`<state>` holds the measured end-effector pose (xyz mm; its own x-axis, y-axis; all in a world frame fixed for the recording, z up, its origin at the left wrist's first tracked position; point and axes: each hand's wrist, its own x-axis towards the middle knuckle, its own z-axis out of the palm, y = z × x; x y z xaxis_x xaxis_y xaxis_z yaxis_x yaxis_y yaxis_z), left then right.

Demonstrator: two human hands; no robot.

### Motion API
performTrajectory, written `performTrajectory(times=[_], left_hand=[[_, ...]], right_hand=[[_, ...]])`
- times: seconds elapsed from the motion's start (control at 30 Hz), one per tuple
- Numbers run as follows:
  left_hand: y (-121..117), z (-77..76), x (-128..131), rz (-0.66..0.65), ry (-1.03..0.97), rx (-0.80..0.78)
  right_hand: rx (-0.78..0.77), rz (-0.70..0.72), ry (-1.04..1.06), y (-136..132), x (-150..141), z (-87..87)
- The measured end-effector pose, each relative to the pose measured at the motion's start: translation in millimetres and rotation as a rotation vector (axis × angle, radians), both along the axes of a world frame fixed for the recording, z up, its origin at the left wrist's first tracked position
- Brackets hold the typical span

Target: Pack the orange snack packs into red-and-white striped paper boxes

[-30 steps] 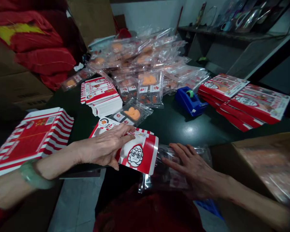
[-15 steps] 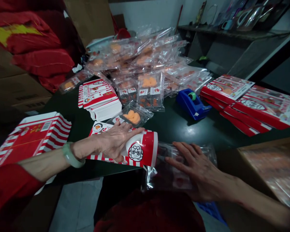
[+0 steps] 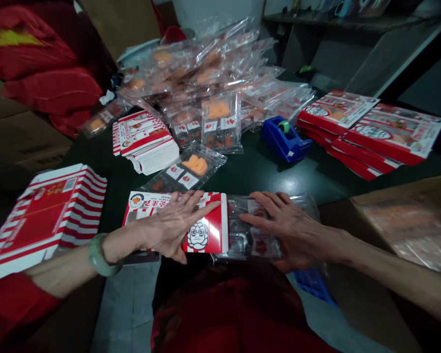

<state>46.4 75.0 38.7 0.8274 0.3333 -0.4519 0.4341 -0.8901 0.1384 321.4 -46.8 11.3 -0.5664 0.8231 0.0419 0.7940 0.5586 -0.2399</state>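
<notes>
My left hand (image 3: 171, 223) lies flat with fingers spread across a red-and-white printed carton (image 3: 220, 220) at the table's near edge. Its thumb reaches past the carton's near side. To the right, my right hand (image 3: 286, 220) holds a clear plastic packet (image 3: 238, 235), fingers stretched over the top; the thumb is mostly hidden. The packet's left end meets the carton's right end; I cannot tell whether it lies inside or under it. Just beyond the carton rests another clear packet (image 3: 185, 169) with an orange piece and white labels.
Behind is a large heap of clear packets (image 3: 206, 78). Carton stacks stand at the left (image 3: 83, 206) and centre-left (image 3: 147, 137). A blue tape dispenser (image 3: 284, 139) sits near filled red-and-white boxes (image 3: 375, 127). An open cardboard box (image 3: 367, 196) is at the right.
The carton's right end, bowed up before, now lies flatter. The right hand's packet now lies straighter beside it. The whole view has shifted somewhat.
</notes>
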Motion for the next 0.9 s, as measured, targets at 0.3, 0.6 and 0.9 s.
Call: performTrajectory(times=[0.3,0.6,0.9], left_hand=[[9,15.7,-1,-0.003,-0.160,-0.054],[8,42.3,-18,0.152,-0.199,-0.266],[-13,37.5,-18,0.221,-0.303,-0.140]], right_hand=[[-0.101,0.002,0.209,12,2,-6.4],[0.078,-0.176,0.260,-15,5,0.9],[0.282,-0.317,0.129,-38,-24,3.4]])
